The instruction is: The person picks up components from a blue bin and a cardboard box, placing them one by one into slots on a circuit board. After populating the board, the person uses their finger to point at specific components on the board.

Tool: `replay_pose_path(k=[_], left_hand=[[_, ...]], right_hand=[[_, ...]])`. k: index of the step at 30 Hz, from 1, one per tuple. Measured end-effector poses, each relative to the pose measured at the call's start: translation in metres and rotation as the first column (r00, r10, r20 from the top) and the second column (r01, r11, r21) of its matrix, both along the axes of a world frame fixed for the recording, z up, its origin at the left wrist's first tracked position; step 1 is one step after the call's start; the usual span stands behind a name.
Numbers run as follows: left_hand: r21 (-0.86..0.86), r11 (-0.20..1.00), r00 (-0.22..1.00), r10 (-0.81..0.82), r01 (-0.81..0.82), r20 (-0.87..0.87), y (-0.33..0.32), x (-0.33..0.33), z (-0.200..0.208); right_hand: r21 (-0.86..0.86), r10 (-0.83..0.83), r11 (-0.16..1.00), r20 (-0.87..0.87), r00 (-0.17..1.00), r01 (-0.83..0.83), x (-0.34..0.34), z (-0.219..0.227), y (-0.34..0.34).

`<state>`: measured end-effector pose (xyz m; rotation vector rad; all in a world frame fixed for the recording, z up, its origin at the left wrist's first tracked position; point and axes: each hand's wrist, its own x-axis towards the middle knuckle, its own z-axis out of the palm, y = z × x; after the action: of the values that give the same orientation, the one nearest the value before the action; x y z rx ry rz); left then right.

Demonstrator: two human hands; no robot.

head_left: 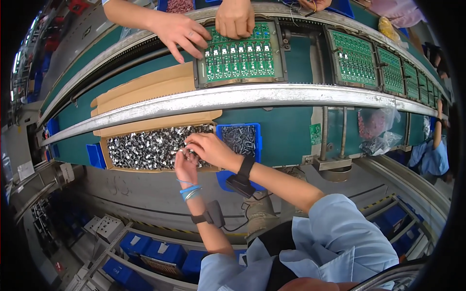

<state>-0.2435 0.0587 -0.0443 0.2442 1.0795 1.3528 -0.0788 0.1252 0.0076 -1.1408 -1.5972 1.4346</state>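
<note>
1. Head view: left hand [186, 167] and right hand [209, 147] meet over the cardboard box's [95, 132] right half of black-and-silver parts [141, 147]. Fingertips bunched; can't tell what's pinched.
2. Risk: loose pinch could drop parts into adjacent blue bin [259, 140].
3. Metal rail [291, 95] blocks reach to circuit-board panel [238, 60]; co-worker's hands [235, 19] there.

Downward fisheye view, head height

The right forearm [284, 186] reaches left and away from the near right, its right hand [206, 147] knuckles up, fingers curled. The left forearm [213, 236] points far, the left hand [186, 167] raised beside the right fingertips [189, 139], fingers bent.
</note>
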Motion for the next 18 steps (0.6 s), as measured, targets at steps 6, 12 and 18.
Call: replay_pose_path(k=[6, 12, 18], left_hand=[[-0.262, 0.957, 0.969, 0.171, -0.121, 0.176, 0.027, 0.082, 0.05], [-0.151, 0.986, 0.961, -0.02, 0.064, 0.277, 0.058, 0.162, 0.076], [-0.109, 0.856, 0.863, -0.496, 0.505, 0.099, 0.086, 0.276, 0.109]], right_hand=[[0.502, 0.026, 0.863, 0.071, 0.997, -0.058, 0.044, 0.032, -0.003], [0.445, -0.065, 0.894, 0.025, 0.998, 0.047, 0.133, 0.052, 0.005], [0.223, -0.359, 0.904, -0.064, 0.931, 0.364, 0.274, 0.075, 0.023]])
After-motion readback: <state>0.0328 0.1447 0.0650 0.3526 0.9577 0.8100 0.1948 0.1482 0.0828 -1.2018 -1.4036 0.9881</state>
